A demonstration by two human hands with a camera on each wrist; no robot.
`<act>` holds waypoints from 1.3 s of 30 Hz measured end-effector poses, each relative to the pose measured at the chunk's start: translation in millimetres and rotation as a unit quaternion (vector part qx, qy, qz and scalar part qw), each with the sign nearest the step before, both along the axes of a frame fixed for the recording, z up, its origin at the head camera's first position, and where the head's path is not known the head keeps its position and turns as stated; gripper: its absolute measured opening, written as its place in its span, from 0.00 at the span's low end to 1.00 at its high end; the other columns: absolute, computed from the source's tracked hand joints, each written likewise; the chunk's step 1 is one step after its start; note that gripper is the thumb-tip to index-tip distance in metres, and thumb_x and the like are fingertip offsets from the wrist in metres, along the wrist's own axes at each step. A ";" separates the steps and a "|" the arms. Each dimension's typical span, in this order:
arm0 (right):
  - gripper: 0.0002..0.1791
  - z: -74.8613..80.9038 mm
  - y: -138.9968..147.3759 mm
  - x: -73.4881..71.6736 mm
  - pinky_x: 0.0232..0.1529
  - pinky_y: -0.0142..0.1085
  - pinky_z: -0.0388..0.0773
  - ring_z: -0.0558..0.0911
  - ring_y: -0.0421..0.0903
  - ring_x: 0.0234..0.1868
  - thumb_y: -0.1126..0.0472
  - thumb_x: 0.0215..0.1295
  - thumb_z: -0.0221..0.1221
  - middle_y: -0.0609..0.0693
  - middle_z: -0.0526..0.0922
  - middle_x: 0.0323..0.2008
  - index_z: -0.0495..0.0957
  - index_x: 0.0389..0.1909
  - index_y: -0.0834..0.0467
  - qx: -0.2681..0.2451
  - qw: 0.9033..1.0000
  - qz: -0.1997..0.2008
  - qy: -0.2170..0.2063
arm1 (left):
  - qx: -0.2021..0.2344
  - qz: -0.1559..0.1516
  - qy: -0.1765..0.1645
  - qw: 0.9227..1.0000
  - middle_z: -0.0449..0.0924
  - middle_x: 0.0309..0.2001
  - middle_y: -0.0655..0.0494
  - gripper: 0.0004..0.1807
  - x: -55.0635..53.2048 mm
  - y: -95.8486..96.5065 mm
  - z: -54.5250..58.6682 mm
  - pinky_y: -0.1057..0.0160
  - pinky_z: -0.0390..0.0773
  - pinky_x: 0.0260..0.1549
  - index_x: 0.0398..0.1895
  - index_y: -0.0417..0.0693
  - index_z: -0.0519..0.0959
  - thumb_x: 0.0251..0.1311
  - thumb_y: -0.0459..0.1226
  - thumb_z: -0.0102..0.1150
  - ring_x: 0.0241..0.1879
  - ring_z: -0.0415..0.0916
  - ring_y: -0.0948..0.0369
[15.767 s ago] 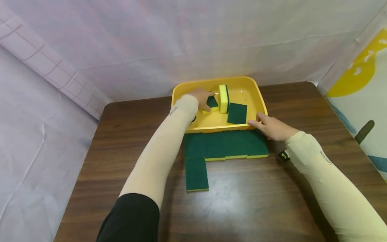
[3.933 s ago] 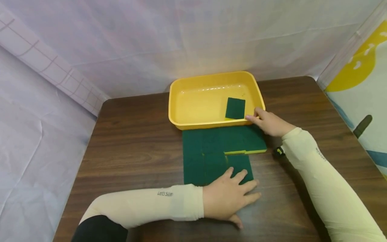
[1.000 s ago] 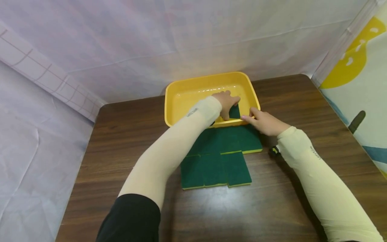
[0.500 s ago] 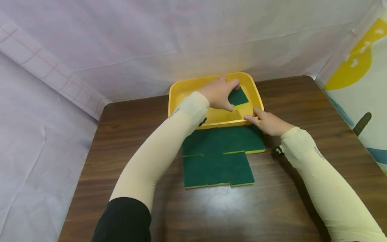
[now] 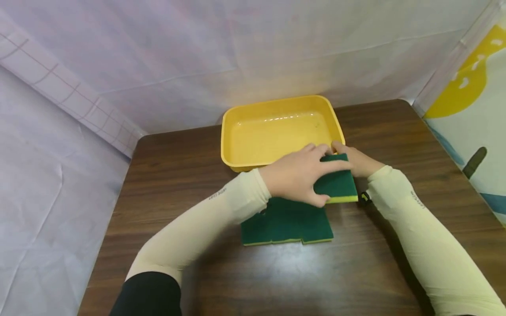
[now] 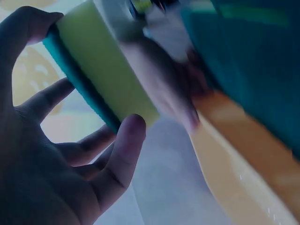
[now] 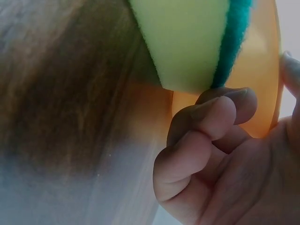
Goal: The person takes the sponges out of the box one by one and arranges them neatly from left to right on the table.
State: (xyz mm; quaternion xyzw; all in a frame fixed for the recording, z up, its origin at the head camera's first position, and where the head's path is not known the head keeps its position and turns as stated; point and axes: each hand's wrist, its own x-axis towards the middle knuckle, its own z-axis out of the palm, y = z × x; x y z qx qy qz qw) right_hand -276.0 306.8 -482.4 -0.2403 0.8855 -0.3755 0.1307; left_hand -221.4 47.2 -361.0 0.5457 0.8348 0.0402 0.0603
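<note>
My left hand (image 5: pixel 296 175) pinches a green and yellow scouring sponge (image 5: pixel 340 182) between thumb and fingers. The sponge is near the right end of the sponge row, in front of the yellow tray (image 5: pixel 272 137). In the left wrist view, the thumb and a finger press the ends of that sponge (image 6: pixel 101 61). My right hand (image 5: pixel 357 161) grips the tray's front right corner, and the held sponge partly covers it there. Its curled fingers and the rim also show in the right wrist view. Several sponges (image 5: pixel 288 221) lie green side up, edge to edge; my left hand hides much of the back row.
The tray stands at the back of the brown wooden table (image 5: pixel 178 175), close to the pale cloth wall (image 5: pixel 178 52). A patterned cloth (image 5: pixel 466 118) hangs beyond the table's right edge. Bare wood shows in front of the sponges and on both sides.
My left hand has taken the last sponge from the tray and carried it forward and right over the front edge. Earlier, other sponges went from tray to table. The right hand stays at the corner.
</note>
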 end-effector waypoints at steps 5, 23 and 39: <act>0.25 15.6 -13.9 6.9 0.34 0.44 0.76 0.75 0.52 0.30 0.39 0.88 0.46 0.54 0.71 0.31 0.65 0.48 0.60 0.037 0.995 -0.060 -0.067 | -0.008 -0.045 -0.022 0.999 0.64 0.73 0.43 0.49 26.3 9.2 -17.0 0.63 0.75 0.57 0.88 0.65 0.58 0.67 0.62 0.66 0.62 0.71 0.55; 0.30 18.9 -18.1 9.3 0.31 0.46 0.74 0.72 0.53 0.24 0.34 0.86 0.45 0.56 0.70 0.27 0.66 0.49 0.60 0.050 0.994 -0.072 -0.060 | -0.114 -0.015 0.088 0.989 0.69 0.76 0.48 0.52 75.5 37.0 -69.7 0.49 0.75 0.59 0.89 0.68 0.54 0.68 0.71 0.60 0.72 0.67 0.51; 0.30 15.7 -16.8 9.2 0.30 0.45 0.74 0.72 0.53 0.24 0.33 0.85 0.45 0.55 0.70 0.27 0.67 0.49 0.59 0.051 0.994 -0.076 -0.061 | -0.111 0.014 0.170 0.979 0.71 0.75 0.46 0.42 95.2 37.2 -79.4 0.45 0.73 0.64 0.81 0.65 0.69 0.71 0.73 0.53 0.71 0.69 0.50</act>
